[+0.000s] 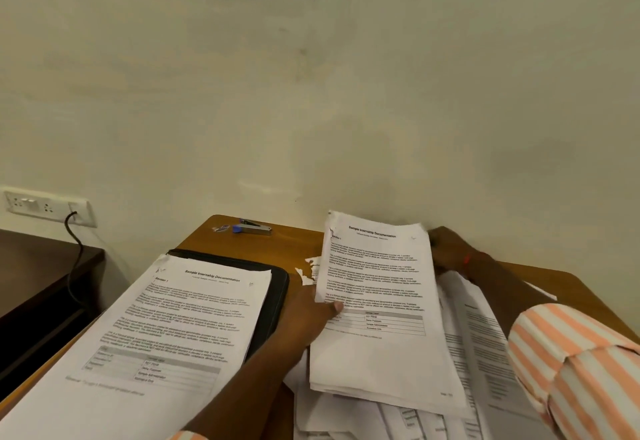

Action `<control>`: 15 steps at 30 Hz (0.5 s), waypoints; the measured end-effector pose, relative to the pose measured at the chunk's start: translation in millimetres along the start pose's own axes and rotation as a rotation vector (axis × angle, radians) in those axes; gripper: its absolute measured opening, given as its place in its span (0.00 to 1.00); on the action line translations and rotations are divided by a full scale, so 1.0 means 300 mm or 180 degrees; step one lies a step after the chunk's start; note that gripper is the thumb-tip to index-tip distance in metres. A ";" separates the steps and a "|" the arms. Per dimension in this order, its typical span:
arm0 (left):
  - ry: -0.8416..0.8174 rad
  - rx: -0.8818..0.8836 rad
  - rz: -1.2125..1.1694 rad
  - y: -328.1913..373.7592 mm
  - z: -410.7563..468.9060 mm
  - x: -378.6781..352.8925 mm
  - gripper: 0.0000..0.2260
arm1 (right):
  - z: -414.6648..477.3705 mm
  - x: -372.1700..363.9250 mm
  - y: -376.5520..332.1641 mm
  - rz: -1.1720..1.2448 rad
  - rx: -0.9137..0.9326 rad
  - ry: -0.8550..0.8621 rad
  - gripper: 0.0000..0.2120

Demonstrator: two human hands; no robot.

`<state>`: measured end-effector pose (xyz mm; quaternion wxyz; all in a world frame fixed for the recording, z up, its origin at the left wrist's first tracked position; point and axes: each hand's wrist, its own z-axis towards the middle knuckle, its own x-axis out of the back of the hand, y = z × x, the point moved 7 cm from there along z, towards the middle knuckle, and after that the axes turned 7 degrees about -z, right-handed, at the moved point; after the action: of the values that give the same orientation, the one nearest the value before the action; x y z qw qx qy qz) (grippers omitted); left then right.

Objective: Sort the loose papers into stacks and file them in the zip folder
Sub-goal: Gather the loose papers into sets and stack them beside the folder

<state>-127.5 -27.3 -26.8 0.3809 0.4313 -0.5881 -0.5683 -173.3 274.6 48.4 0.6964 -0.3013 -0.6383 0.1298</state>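
Black zip folder (277,295) lies on the wooden surface (294,242), with a printed stack (173,328) resting on it. Right of the folder, both hands hold a sheaf (377,353) titled "Sample Internship Documentation". The left hand (310,316) pinches its near-left edge and the right hand (446,249) grips its far corner. Loose papers (471,342) lie beneath. A stapler (254,227) sits beyond the folder.

Cream wall (311,93) behind a wooden table (277,242).
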 end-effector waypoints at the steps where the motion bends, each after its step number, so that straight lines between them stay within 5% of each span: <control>1: 0.0036 0.0014 -0.0050 0.003 0.001 0.001 0.14 | 0.000 0.067 0.013 0.0230 -0.0032 0.0688 0.10; 3: 0.0008 0.0008 -0.0085 -0.002 -0.002 0.002 0.14 | -0.028 0.163 0.081 0.1119 -0.0330 0.1662 0.06; 5: 0.0033 0.0059 -0.0119 0.008 -0.010 0.002 0.14 | -0.054 0.208 0.134 0.1757 -0.0563 0.1964 0.07; 12: -0.0115 -0.0038 -0.0436 0.018 0.002 0.002 0.16 | -0.232 0.470 0.239 0.2147 -0.0667 0.3360 0.08; 15: -0.0134 -0.0122 -0.0668 0.041 -0.005 0.005 0.21 | -0.305 0.537 0.321 0.1981 -0.0768 0.3443 0.06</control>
<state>-127.7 -29.4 -14.5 0.3151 0.4711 -0.5366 -0.6252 -40.8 418.1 122.4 0.8112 -0.5720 -0.0889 0.0827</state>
